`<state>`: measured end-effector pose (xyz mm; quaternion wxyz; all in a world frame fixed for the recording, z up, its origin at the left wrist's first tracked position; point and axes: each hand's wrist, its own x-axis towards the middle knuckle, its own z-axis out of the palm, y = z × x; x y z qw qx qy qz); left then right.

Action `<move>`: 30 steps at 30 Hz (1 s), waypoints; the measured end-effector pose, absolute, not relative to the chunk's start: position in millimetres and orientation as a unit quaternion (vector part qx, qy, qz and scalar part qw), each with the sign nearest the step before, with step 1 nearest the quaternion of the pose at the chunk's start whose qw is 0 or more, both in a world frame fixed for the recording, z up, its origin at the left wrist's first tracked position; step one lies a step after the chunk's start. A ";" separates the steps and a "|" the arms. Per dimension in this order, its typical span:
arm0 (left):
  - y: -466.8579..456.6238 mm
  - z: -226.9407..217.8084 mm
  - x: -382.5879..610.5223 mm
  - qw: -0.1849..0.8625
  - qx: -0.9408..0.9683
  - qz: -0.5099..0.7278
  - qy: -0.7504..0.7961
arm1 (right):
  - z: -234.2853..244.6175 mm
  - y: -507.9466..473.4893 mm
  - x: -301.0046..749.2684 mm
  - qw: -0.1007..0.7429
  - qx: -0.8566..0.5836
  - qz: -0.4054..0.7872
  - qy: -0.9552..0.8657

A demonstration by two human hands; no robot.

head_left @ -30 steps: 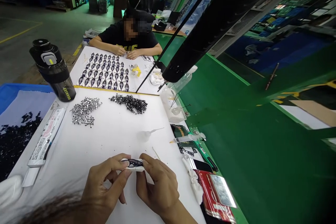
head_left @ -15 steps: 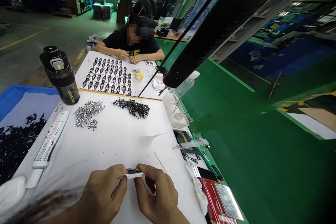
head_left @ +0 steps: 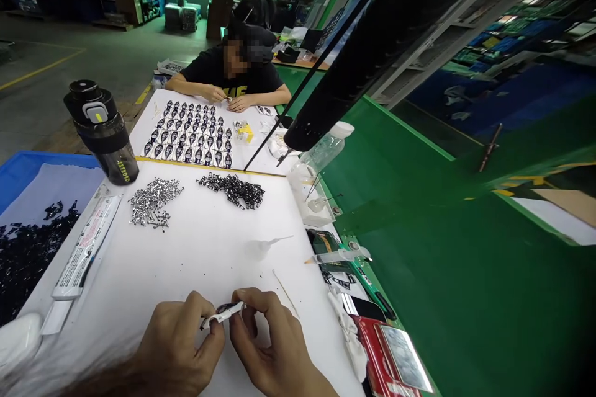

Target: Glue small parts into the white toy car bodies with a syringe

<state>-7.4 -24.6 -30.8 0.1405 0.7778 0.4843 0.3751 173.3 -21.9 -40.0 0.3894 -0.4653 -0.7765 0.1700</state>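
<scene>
Between my two hands is a small white part with a dark top (head_left: 225, 312), raised over the near end of the white table (head_left: 209, 254). My left hand (head_left: 179, 341) pinches its left end between thumb and forefinger. The right end is gripped by the fingertips of my right hand (head_left: 272, 338). The part slants, its right end higher. Fingers cover both of its ends, so its exact kind cannot be made out. Just beyond my right hand lies a thin stick (head_left: 285, 291).
Ahead lie a pile of silver pins (head_left: 153, 201) and a pile of black clips (head_left: 233, 190). A bottle (head_left: 102, 133), a white tube (head_left: 86, 248) and a blue tray (head_left: 46, 160) stand left. A syringe (head_left: 338, 255) lies right. Across sits a co-worker (head_left: 233, 74). A black pole (head_left: 344, 68) slants overhead.
The white part has tilted from nearly level to slanting, its left end now lower, and moved slightly left. Both hands have shifted a little left with it and still grip it.
</scene>
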 end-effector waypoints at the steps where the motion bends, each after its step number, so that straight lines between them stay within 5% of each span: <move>1: -24.3 -30.4 -7.4 0.141 0.778 0.373 0.485 | -40.1 -21.6 173.6 0.389 -0.464 0.174 -0.777; 30: -22.6 -39.9 -10.1 0.158 0.773 0.360 0.498 | -46.1 -24.3 168.2 0.367 -0.492 0.170 -0.771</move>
